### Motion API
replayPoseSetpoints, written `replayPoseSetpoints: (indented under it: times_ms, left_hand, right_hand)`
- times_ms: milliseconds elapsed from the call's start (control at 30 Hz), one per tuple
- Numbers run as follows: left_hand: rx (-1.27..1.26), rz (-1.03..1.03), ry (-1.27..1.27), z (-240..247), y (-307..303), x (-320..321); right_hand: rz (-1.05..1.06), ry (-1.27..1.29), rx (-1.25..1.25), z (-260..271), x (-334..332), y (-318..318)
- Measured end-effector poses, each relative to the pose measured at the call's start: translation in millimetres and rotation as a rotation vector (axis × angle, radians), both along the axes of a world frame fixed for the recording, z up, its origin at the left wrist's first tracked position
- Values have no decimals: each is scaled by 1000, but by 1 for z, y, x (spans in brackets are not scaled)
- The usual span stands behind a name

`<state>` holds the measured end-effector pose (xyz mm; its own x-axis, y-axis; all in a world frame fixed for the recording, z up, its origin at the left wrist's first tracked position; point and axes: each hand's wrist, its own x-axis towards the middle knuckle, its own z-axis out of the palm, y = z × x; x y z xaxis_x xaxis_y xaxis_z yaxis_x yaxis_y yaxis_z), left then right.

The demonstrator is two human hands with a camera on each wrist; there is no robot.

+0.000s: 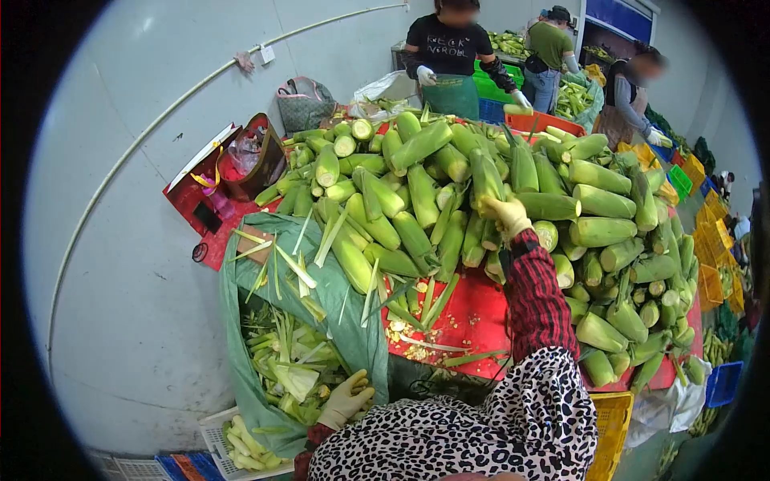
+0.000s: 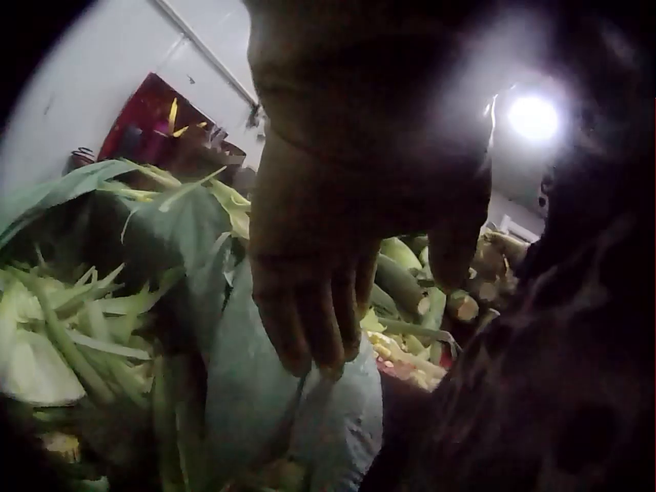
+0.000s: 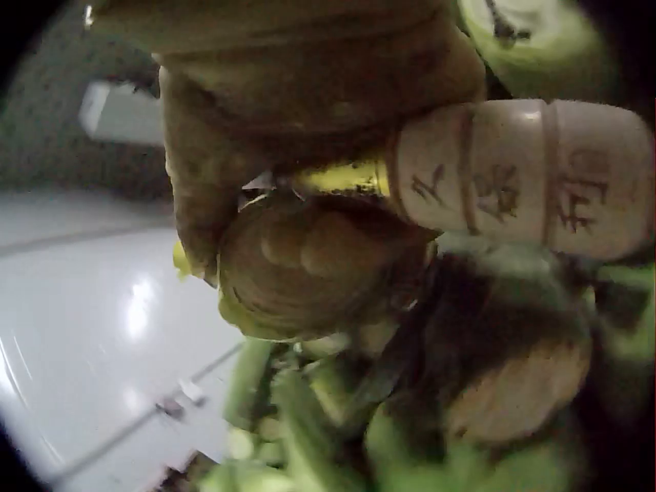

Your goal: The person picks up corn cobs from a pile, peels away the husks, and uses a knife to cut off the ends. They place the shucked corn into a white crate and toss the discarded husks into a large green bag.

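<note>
I have the right hand (image 1: pixel 509 218) over the far part of the red table (image 1: pixel 485 309), its fingers curled round the cut end of an unhusked ear of corn (image 1: pixel 486 172). The same hand holds a short-bladed knife (image 3: pixel 523 174); the right wrist view shows its thick, pale, marked handle and brass-coloured ferrule across the cut end. The ear lies among the piled unhusked corn (image 1: pixel 601 200) on the table.

I have the left hand (image 1: pixel 345 401) at the near left of the table, beside the opening of the green bag (image 1: pixel 353 321). Its grip is relaxed and holds nothing; the fingers hang nearly straight. Stripped husks (image 1: pixel 289 377) fill the bag opening, and more strips lie on its upper fold.

Corn fragments (image 1: pixel 437 330) are scattered on the table's near part. A white basket (image 1: pixel 215 437) of husked ears sits below the table's left side; a yellow crate (image 1: pixel 611 433) stands at its near right. Three people are beyond the table.
</note>
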<state>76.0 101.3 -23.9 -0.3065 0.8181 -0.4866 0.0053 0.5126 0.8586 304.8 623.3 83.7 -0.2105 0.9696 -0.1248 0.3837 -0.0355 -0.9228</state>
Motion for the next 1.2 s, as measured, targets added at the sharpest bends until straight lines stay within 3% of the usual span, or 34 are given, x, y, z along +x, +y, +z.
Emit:
replayPoseSetpoints:
  times_ms: [67,133,200,267,333,400,433,467,500,533,600,667,700,733,867,933,1067,1200]
  left_hand:
    - [68,-7,-53,3,9,-7]
    - [193,3,-152,1,23,-19]
    - [274,21,-149,40,49,-23]
    - [417,74,-136,68,75,-25]
    - [544,144,-111,101,101,-14]
    - [674,229,-399,111,121,-12]
    - [697,315,-454,115,125,-8]
    - [692,340,-692,103,124,-19]
    - [692,363,-930,78,122,-37]
    - [701,387,-1170,62,113,-46]
    - [705,540,-1108,69,79,-48]
    - [714,637,-1086,63,51,-49]
    - [719,650,-1090,58,40,-50]
    - [722,657,-1094,54,30,-52]
    - [794,671,-1172,37,3,-54]
    - [792,680,-1147,61,-19,-49]
    - [860,684,-1160,48,-40,-58]
    - [904,687,-1219,27,-58,-72]
  right_hand:
    - [91,454,-346,-6,13,-22]
    - [156,860,-333,-32,13,-62]
    - [162,1014,-348,-41,0,-120]
    - [341,1081,-456,-55,-14,-162]
    - [436,978,-415,-65,-41,-204]
    - [406,955,-582,-10,-67,-275]
    - [576,749,-522,-31,-73,-277]
    - [744,544,-454,-52,-79,-280]
    - [849,582,-485,-10,-77,-298]
    - [827,458,-400,8,-78,-303]
    - [788,401,-66,-3,-91,-300]
    - [882,-6,474,8,-98,-309]
    - [998,-91,685,11,-105,-319]
    - [1146,-161,670,20,-115,-333]
    - [1338,-429,938,14,-164,-371]
    - [1389,-463,984,16,-181,-382]
    - [1359,-359,1041,-12,-199,-396]
    - [1237,-442,802,-21,-206,-431]
